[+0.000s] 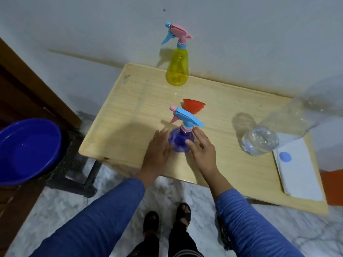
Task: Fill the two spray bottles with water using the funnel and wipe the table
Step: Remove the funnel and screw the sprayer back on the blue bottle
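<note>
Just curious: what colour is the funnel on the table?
Orange-red funnel, seen in the head view.

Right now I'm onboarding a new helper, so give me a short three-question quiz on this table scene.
1. True or false: the red plastic funnel sits in the neck of the yellow plastic spray bottle.
2. Which bottle stands between the two hands?
A. the yellow one
B. the purple plastic spray bottle with the blue trigger head
C. the clear plastic bottle lying on its side
3. Fill in: the folded white cloth lies at the wooden table's ____ end.

Key
1. False; the funnel stands on the table behind the purple bottle.
2. B
3. right
</note>
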`<state>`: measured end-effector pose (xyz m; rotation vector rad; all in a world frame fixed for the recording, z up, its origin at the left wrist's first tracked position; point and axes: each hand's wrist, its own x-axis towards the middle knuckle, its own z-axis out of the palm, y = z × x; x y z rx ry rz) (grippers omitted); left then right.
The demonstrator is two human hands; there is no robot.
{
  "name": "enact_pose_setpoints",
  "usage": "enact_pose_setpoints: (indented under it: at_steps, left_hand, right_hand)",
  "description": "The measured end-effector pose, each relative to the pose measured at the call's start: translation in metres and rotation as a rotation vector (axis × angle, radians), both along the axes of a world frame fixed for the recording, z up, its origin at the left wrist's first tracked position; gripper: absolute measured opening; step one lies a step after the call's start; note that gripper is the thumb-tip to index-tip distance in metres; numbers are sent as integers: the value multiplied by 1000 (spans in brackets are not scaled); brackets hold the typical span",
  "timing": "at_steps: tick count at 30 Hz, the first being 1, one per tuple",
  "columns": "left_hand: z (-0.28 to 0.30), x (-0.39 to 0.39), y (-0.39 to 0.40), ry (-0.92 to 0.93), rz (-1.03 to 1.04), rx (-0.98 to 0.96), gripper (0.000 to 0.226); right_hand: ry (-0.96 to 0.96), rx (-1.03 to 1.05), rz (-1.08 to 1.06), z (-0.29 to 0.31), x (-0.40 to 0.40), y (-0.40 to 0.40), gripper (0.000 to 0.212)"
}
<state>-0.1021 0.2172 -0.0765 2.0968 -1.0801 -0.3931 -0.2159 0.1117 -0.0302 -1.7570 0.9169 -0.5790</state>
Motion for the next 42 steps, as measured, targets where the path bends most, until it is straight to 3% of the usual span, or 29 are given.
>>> enact_pose_setpoints:
  at_steps: [14,19,28,42]
  left_hand:
    - [38,-6,-7,259,143,-163,51]
    - [67,13,-30,217,118,-308,52]
    - [126,40,-116,474,88,-380,53]
    - [77,87,-249,536,90,-257,54]
  right_hand:
    - [-146,123,-222,12,13,30,43]
    - [-216,19,-166,47,32,7,54]
    - [-268,-20,-240,84,57,-78,49]
    - [-193,110,-303,27,104,-205,48]
